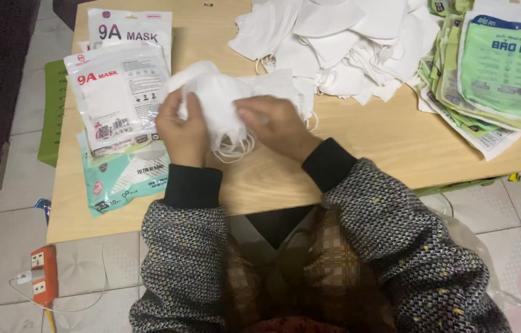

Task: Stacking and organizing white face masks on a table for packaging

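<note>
While both hands are meeting over the near middle of the pale wooden surface (359,142), they are sharing one small bundle of white face masks (223,98), which is lying directly between them and just above them in the view. The bundle's long axis is running left to right, roughly parallel to the near edge of the surface, so each hand is taking one end of it. The left hand (183,126) is curling closed around the left end, fingers wrapped over the fabric, while the right hand (276,123) is pinching the right part, fingers bent down onto the cloth and thumb tucked under it. Neither hand is nearer than the other; both are touching the bundle. Thin ear loops (232,151) are hanging from the bundle, just below it, between the two wrists. Beyond the bundle, a loose heap of white masks (334,43) is lying near. To the left of the bundle, sealed mask packets (118,92) are lying stacked, close by the left hand. Well to the right of the bundle, a pile of green printed bags (494,74) is sitting.
</note>
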